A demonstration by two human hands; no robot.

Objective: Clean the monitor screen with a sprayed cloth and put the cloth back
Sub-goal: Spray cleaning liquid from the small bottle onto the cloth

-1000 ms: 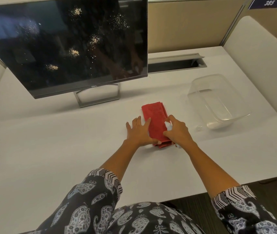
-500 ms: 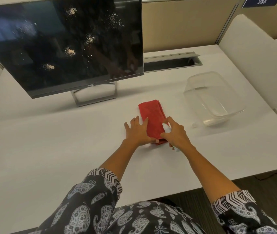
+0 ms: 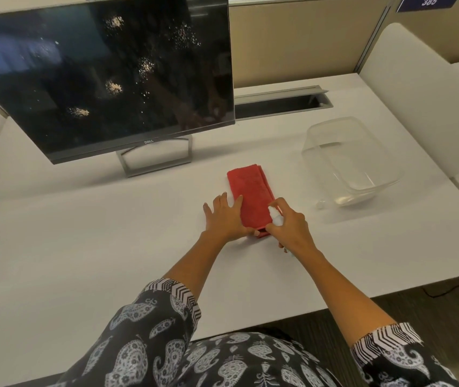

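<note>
A folded red cloth (image 3: 251, 194) lies flat on the white desk (image 3: 83, 241), in front of a dark monitor (image 3: 105, 79) whose screen carries several whitish speckled patches. My left hand (image 3: 224, 219) rests flat with fingers spread on the cloth's left edge, the thumb tucked at its near end. My right hand (image 3: 289, 227) grips a small white spray bottle (image 3: 275, 217), its nozzle poking out above the cloth's near right corner. Most of the bottle is hidden inside the fist.
A clear plastic tub (image 3: 354, 163) stands on the desk to the right of the cloth. A cable slot (image 3: 281, 103) runs behind the monitor's right side. White partitions (image 3: 418, 88) border the desk on the right. The desk's near edge lies close to my sleeves.
The bottle's white nozzle now shows more clearly above the cloth's near corner. Both hands stay at the cloth; the view has drifted slightly.
</note>
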